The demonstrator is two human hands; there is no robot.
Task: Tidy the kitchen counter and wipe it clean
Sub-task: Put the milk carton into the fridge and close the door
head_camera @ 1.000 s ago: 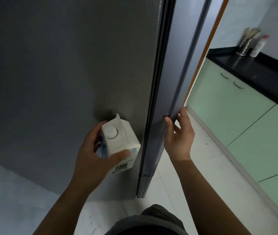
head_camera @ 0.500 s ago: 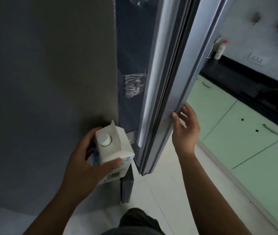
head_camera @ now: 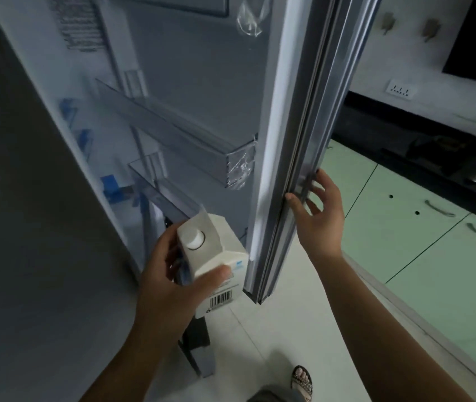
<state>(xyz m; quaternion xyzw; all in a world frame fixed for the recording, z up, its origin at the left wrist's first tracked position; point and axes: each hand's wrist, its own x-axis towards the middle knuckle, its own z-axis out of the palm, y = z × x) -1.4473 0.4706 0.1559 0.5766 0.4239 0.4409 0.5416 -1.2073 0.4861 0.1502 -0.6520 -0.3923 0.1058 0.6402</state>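
Observation:
My left hand [head_camera: 170, 288] grips a white milk carton [head_camera: 216, 256] with a round white cap and a barcode, held upright low in front of the open fridge. The fridge door [head_camera: 295, 146] stands swung open, its inner side facing me with clear door shelves [head_camera: 178, 134]. My right hand [head_camera: 322, 219] holds the door's outer edge, thumb on the near side and fingers curled around the far side. The carton is just left of the door's lower edge, close to the lowest door shelf.
The dark grey fridge side [head_camera: 22, 227] fills the left. Pale green cabinets [head_camera: 422, 242] under a black counter [head_camera: 440, 158] run along the right. White tiled floor [head_camera: 283, 329] lies below, with my sandalled foot [head_camera: 302, 381] at the bottom.
The fridge door has swung open from shut, pulled by my right hand, showing the door shelves inside. My left hand has kept the carton and moved it slightly toward the opening.

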